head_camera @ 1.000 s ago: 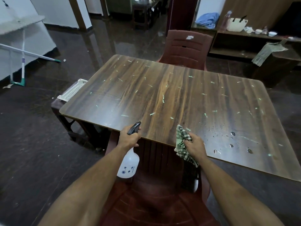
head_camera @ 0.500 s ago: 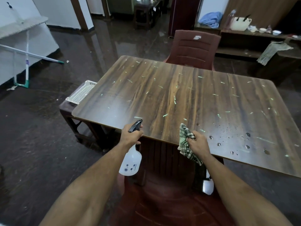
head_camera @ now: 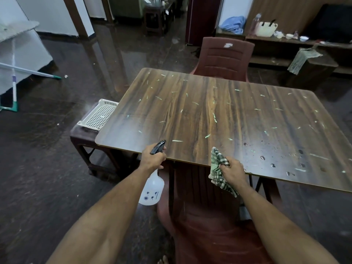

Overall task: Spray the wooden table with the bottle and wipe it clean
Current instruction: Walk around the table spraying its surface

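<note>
The wooden table (head_camera: 219,115) fills the middle of the view, strewn with small pale green scraps. Water droplets sit on its near right part (head_camera: 276,159). My left hand (head_camera: 153,159) grips the black trigger head of a white spray bottle (head_camera: 152,189), held at the table's near edge with the nozzle pointing over the top. A faint mist hangs over the table's left part. My right hand (head_camera: 231,171) grips a crumpled green checked cloth (head_camera: 219,168) at the near edge, just right of the bottle.
A maroon plastic chair (head_camera: 205,216) stands directly below me, tucked under the near edge. Another maroon chair (head_camera: 225,58) faces me at the far side. A low stool with a white perforated tray (head_camera: 99,115) sits at the table's left. A mop (head_camera: 14,82) leans far left.
The view has shifted left, so the table sits further right in frame. Both hands stay at the near edge with bottle and cloth. A faint spray haze now shows over the left part.
</note>
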